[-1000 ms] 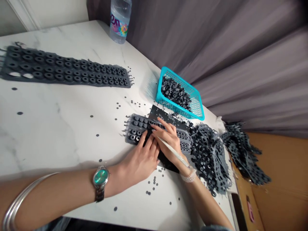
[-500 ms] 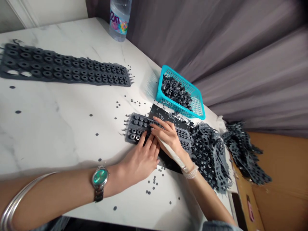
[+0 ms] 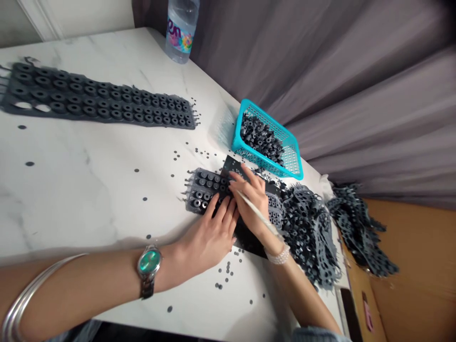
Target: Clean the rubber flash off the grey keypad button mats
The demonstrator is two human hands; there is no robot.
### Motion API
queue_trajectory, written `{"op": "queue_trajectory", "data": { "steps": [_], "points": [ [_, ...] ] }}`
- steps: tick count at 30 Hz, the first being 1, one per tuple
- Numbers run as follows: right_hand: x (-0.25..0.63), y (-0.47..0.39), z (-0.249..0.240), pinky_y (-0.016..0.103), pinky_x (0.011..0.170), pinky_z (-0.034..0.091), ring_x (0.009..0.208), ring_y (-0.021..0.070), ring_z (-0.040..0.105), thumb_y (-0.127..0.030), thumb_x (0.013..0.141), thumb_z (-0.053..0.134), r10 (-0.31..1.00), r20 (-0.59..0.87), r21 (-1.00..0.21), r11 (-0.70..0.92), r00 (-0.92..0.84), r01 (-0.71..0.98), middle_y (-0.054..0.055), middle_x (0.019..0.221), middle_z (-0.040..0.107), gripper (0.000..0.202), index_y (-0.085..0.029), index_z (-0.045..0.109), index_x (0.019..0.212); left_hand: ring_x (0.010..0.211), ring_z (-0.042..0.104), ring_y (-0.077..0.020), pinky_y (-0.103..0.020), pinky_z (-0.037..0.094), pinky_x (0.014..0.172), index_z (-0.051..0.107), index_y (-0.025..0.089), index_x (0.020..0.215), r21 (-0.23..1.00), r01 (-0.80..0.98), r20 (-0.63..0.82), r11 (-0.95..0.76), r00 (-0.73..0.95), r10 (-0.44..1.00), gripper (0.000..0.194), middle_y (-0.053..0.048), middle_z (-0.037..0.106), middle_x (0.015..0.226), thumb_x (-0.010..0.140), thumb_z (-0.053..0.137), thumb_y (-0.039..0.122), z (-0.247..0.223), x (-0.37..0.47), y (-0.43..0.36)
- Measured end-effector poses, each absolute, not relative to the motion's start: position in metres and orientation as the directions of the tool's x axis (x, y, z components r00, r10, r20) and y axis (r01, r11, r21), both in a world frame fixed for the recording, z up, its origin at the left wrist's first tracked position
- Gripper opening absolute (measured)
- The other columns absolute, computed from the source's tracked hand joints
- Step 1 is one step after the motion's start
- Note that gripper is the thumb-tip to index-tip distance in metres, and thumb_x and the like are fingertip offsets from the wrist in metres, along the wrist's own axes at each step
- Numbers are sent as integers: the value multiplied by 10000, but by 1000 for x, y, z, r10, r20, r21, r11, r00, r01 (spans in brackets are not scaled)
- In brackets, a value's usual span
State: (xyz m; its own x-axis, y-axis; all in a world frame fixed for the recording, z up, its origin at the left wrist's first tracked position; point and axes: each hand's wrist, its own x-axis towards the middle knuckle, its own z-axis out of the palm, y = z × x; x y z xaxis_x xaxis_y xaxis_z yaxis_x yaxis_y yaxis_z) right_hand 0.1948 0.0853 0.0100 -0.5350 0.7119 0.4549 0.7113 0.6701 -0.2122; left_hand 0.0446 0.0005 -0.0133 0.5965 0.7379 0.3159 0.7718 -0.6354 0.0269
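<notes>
My left hand (image 3: pixel 210 232) lies flat with its fingers spread on a short dark rubber sheet (image 3: pixel 206 185) of moulded ring-shaped pieces. My right hand (image 3: pixel 252 204) is closed around a slim pale stick-like tool (image 3: pixel 258 211), which runs back toward the wrist. The tool's tip is hidden at the sheet, close to my left fingertips. Beneath the sheet is a flat black mat (image 3: pixel 249 240). Small dark discs (image 3: pixel 228 270) are scattered around it.
A turquoise basket (image 3: pixel 297 147) with small dark rubber pieces stands behind my hands. To the right lie a heap of rubber scraps (image 3: pixel 313 237) and another bunch (image 3: pixel 359 232). A longer rubber sheet (image 3: pixel 103 100) lies at the left, and a water bottle (image 3: pixel 180 35) stands at the back.
My right hand has shifted slightly, with the index finger lifted and the tool held at a changed angle. My left hand stays nearly in place on the sheet. The view has moved slightly.
</notes>
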Motion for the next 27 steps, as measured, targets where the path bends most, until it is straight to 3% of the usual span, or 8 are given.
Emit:
{"op": "queue_trajectory", "data": {
  "steps": [9,16,18,23,27],
  "points": [
    [188,87,5,488,1023,395,1367,230,477,-155,970,497,653,362,-246,756,-666,607,27,1224,706,170,-271,610,1021,1262,511,-411,-597,348,1067,637,32,1251,25,754,328,-656,614,718,497,-210,637,1281,948,479,393,-11,44,1],
    [182,94,19,474,1017,408,1398,233,434,-188,1005,420,574,259,-169,819,-777,548,70,1249,689,198,-246,598,1070,1267,512,-389,-568,376,1053,625,37,1269,20,754,313,-656,619,721,495,-193,633,1301,965,451,386,-11,44,0],
    [182,100,17,471,1014,417,1372,231,469,-189,1007,409,601,302,-177,798,-740,576,78,1219,701,205,-243,600,1059,1283,501,-385,-564,365,1063,607,38,1292,20,759,321,-650,611,723,514,-203,600,1346,961,453,399,-12,44,0],
    [191,111,8,480,991,454,1302,252,548,-202,985,473,756,495,-277,604,-429,747,83,1134,729,150,-237,611,936,1315,480,-362,-558,328,1095,528,37,1377,31,776,317,-630,590,743,577,-220,539,1412,958,443,425,-14,45,1],
    [197,94,10,496,1013,439,1364,262,483,-182,963,516,716,458,-278,678,-527,681,79,1273,674,120,-241,620,976,1325,465,-372,-565,313,1100,535,29,1369,13,776,333,-630,591,735,569,-219,542,1409,958,442,411,-14,46,0]
  ]
}}
